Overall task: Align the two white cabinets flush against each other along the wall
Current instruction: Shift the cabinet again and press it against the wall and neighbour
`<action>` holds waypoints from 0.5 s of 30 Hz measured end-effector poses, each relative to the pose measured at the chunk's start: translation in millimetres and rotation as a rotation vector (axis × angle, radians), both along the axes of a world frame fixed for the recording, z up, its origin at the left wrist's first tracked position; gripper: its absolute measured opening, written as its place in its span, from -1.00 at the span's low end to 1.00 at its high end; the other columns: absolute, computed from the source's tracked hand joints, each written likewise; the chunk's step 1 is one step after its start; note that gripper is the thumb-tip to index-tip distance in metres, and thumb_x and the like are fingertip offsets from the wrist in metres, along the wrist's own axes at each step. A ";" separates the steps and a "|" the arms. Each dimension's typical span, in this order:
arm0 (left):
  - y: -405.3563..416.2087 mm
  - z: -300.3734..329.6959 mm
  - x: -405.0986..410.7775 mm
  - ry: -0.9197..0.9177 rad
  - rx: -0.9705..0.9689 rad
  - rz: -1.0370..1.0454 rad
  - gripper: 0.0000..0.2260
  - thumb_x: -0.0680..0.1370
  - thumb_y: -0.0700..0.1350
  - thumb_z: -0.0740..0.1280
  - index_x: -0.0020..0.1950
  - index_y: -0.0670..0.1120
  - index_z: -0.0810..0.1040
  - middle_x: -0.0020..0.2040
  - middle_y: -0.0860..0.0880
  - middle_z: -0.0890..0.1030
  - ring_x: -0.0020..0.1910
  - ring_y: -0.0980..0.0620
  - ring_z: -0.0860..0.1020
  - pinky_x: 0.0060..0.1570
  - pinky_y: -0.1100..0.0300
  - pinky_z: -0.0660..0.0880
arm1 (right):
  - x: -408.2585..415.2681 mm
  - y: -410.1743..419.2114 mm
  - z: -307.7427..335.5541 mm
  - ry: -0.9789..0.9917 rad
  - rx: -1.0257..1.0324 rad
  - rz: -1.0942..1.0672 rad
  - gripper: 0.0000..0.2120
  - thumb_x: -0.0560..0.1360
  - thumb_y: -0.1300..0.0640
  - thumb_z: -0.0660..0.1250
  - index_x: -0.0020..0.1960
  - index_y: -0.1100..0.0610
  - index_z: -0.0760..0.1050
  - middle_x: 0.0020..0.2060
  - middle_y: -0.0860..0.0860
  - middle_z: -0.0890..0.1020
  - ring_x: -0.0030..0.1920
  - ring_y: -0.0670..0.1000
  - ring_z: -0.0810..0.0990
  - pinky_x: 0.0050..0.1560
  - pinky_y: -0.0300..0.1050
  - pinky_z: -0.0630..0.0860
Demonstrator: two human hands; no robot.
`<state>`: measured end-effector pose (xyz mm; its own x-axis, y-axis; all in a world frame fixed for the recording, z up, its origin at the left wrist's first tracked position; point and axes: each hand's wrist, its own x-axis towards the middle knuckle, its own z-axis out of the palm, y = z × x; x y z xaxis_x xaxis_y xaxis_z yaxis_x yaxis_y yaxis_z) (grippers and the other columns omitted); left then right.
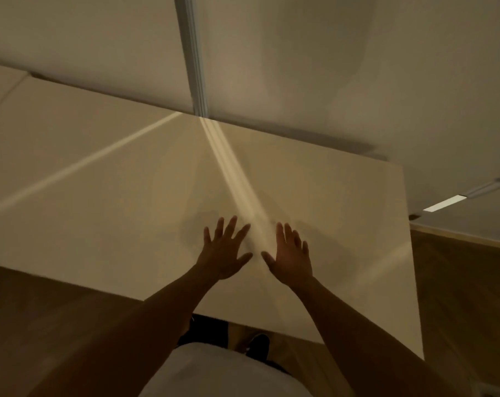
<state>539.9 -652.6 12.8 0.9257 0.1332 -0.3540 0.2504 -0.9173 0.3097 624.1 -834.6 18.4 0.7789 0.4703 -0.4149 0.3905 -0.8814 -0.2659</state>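
Note:
I look down on the glossy top of a white cabinet (314, 181) standing along the wall. A second white cabinet (2, 81) shows at the far left, with a thin seam between the two tops. My left hand (224, 250) and my right hand (291, 253) are side by side over the near middle of the big top, fingers spread and straight, holding nothing. Whether the palms touch the surface is unclear. A dark gap runs between the cabinet's back edge and the wall.
The pale wall (357, 67) rises behind, with a vertical white strip (194, 53) that reflects in the cabinet top. Wooden floor (457, 282) lies to the right and near left. A baseboard with a bright patch (446, 203) sits at right.

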 end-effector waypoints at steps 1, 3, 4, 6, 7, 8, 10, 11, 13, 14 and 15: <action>8.0 -0.2 17.4 0.004 -0.017 0.001 -0.34 0.62 0.31 0.05 0.63 0.13 -0.13 0.65 -0.07 -0.15 0.60 -0.24 -0.15 0.50 -0.32 -0.09 | 15.6 7.1 1.9 -0.009 0.020 -0.035 -0.24 0.61 -0.25 0.10 0.62 0.10 -0.13 0.61 0.08 0.00 0.59 0.16 0.02 0.54 0.16 -0.02; 26.5 1.2 56.8 0.013 -0.059 -0.003 -0.38 0.64 0.27 0.03 0.64 0.12 -0.09 0.65 -0.07 -0.08 0.60 -0.24 -0.07 0.52 -0.28 -0.04 | 49.8 18.4 5.3 -0.030 0.055 -0.096 -0.40 0.64 -0.16 0.10 0.57 0.13 0.13 0.55 0.08 0.25 0.52 0.13 0.22 0.51 0.07 0.13; 36.2 2.8 78.1 0.008 -0.063 -0.017 -0.40 0.65 0.25 0.04 0.64 0.11 -0.06 0.65 -0.07 -0.04 0.60 -0.23 -0.03 0.52 -0.25 -0.01 | 67.3 22.4 6.2 -0.042 0.072 -0.123 -0.45 0.65 -0.13 0.10 0.54 0.13 0.23 0.51 0.07 0.34 0.49 0.11 0.29 0.49 0.04 0.18; 55.3 4.5 122.4 -0.024 -0.022 -0.064 -0.42 0.67 0.20 0.06 0.64 0.07 0.00 0.64 -0.07 0.05 0.59 -0.21 0.05 0.52 -0.21 0.07 | 102.1 27.2 8.1 -0.079 0.102 -0.177 -0.50 0.65 -0.11 0.13 0.49 0.13 0.32 0.43 0.07 0.44 0.42 0.10 0.39 0.43 0.02 0.29; 64.5 4.4 145.5 -0.042 0.008 -0.084 -0.43 0.67 0.17 0.07 0.63 0.04 0.02 0.63 -0.08 0.10 0.58 -0.20 0.09 0.51 -0.19 0.11 | 119.7 29.1 9.6 -0.096 0.117 -0.204 -0.52 0.65 -0.10 0.15 0.47 0.14 0.35 0.40 0.09 0.47 0.38 0.11 0.43 0.40 0.02 0.34; 73.0 4.1 168.5 -0.058 0.037 -0.098 -0.44 0.67 0.16 0.07 0.63 0.03 0.04 0.62 -0.09 0.13 0.57 -0.20 0.12 0.50 -0.18 0.15 | 137.6 30.9 11.2 -0.112 0.133 -0.228 -0.53 0.65 -0.08 0.17 0.46 0.14 0.37 0.38 0.10 0.49 0.36 0.13 0.45 0.36 0.02 0.37; 86.1 3.3 212.3 -0.078 0.096 -0.116 -0.44 0.67 0.17 0.06 0.62 0.00 0.07 0.60 -0.09 0.18 0.56 -0.19 0.18 0.47 -0.15 0.21 | 172.0 35.1 15.5 -0.145 0.148 -0.247 -0.55 0.65 -0.07 0.18 0.45 0.14 0.38 0.36 0.11 0.50 0.33 0.13 0.47 0.32 0.04 0.41; 91.3 2.6 233.2 -0.099 0.130 -0.129 -0.44 0.66 0.19 0.05 0.62 0.00 0.09 0.60 -0.09 0.20 0.54 -0.19 0.20 0.46 -0.14 0.24 | 189.1 38.6 17.2 -0.165 0.147 -0.239 -0.55 0.65 -0.08 0.18 0.45 0.13 0.38 0.35 0.10 0.50 0.32 0.13 0.47 0.30 0.04 0.42; 96.4 1.8 271.3 -0.140 0.174 -0.149 -0.45 0.66 0.20 0.05 0.60 0.00 0.14 0.58 -0.09 0.24 0.53 -0.19 0.24 0.45 -0.14 0.25 | 222.9 46.9 17.1 -0.191 0.142 -0.211 -0.54 0.64 -0.09 0.19 0.45 0.13 0.38 0.35 0.10 0.50 0.32 0.14 0.47 0.27 0.05 0.44; 96.6 1.5 288.9 -0.155 0.180 -0.146 -0.46 0.65 0.20 0.06 0.59 0.00 0.16 0.57 -0.09 0.26 0.52 -0.19 0.25 0.45 -0.15 0.25 | 239.9 51.5 14.8 -0.198 0.142 -0.201 -0.54 0.64 -0.09 0.19 0.45 0.13 0.37 0.35 0.11 0.49 0.32 0.14 0.46 0.27 0.05 0.44; 95.4 0.8 305.5 -0.174 0.190 -0.146 -0.47 0.65 0.20 0.07 0.57 0.00 0.18 0.55 -0.09 0.28 0.51 -0.19 0.28 0.43 -0.17 0.27 | 256.6 56.3 12.3 -0.202 0.147 -0.195 -0.54 0.64 -0.09 0.19 0.45 0.13 0.36 0.36 0.10 0.48 0.33 0.14 0.46 0.27 0.06 0.44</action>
